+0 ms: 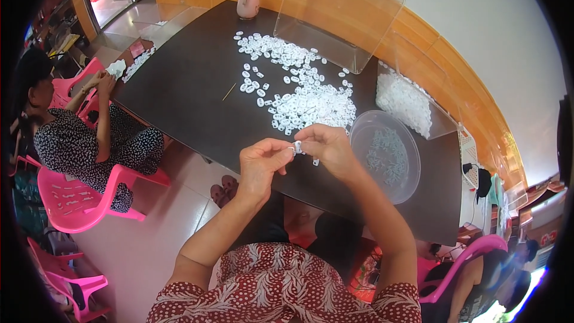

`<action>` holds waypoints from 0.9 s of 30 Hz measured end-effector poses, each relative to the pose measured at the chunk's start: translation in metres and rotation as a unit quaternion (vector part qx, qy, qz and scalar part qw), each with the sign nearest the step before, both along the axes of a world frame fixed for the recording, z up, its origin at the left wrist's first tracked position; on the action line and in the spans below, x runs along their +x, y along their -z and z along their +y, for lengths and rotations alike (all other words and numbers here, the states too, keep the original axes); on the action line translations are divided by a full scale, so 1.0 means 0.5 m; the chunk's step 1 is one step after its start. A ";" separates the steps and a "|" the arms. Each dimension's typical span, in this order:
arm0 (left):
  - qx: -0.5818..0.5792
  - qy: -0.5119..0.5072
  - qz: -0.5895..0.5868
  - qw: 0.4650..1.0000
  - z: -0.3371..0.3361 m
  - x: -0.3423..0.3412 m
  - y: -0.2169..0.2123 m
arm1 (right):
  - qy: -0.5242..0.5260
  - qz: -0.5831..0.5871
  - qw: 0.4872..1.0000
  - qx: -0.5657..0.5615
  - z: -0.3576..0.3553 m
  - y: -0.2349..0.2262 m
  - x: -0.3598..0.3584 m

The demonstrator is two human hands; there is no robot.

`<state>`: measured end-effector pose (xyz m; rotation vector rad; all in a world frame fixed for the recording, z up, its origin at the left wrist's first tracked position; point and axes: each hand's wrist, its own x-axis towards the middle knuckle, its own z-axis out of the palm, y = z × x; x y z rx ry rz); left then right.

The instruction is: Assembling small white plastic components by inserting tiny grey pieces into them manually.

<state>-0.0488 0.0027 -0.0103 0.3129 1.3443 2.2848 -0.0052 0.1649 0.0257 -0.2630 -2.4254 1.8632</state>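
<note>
While both hands pinch one small white plastic piece (297,147) just in front of the heap of white pieces (299,93), left hand (260,164) and right hand (326,146) should keep fingertips tight and steady over the dark tabletop (191,84). Right of the heap stands a clear round bowl (385,155); beyond it a clear box (335,18); nothing blocks the fingers.

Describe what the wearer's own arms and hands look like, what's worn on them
Both forearms are bare from above the elbow down to the left hand and right hand. No gloves, watch or bracelet show; rings are too small to tell. The short sleeves belong to a dark red top printed with white dots and pale leaf shapes.
</note>
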 end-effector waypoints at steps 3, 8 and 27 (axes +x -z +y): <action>-0.001 0.006 -0.002 1.000 0.003 0.000 0.003 | -0.002 0.021 1.000 -0.017 -0.006 -0.003 0.003; 0.004 -0.004 0.008 1.000 -0.008 -0.005 0.007 | 0.011 0.048 0.999 -0.012 -0.015 0.001 0.010; -0.093 -0.058 0.078 0.991 -0.002 -0.016 0.013 | 0.017 0.034 0.998 0.041 0.005 0.017 0.022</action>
